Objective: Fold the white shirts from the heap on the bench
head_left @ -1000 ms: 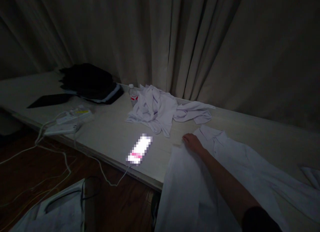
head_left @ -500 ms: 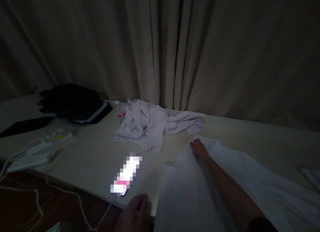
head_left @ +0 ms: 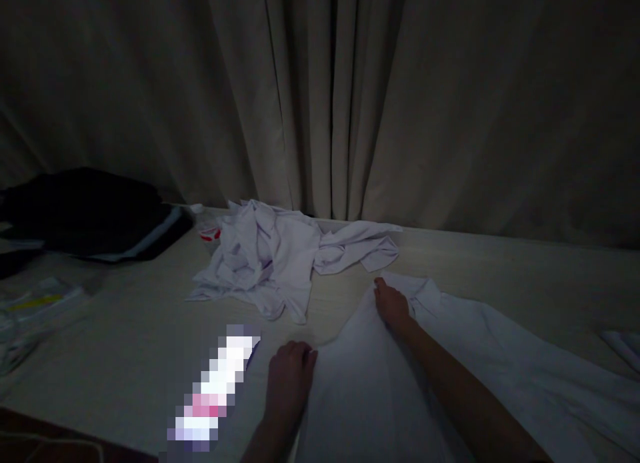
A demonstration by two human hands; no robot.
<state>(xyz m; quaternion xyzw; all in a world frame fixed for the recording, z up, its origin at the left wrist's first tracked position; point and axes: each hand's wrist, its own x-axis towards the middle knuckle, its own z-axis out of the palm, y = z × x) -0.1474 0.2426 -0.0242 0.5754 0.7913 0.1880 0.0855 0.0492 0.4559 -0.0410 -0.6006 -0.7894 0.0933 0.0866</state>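
Pinching the left edge of a white shirt (head_left: 370,390), the left hand (head_left: 289,376) is curling its fingers onto the cloth near the front of the table (head_left: 125,330); grip closed on the fabric edge. Right hand (head_left: 393,304) is pressing flat on the same shirt just below its collar, fingers together and extended; whether it is clamping cloth cannot be told in the dim light. Shirt is lying spread over the right half of the table, between both hands, its lower part hanging toward the viewer. A lit phone (head_left: 215,390), screen blurred, is lying just left of the left hand. A crumpled white garment (head_left: 280,256) is sitting beyond the hands, a bottle with red label (head_left: 207,230) at its left edge. Dark folded clothes (head_left: 85,213) are stacked far left. Curtain (head_left: 320,96) is hanging behind
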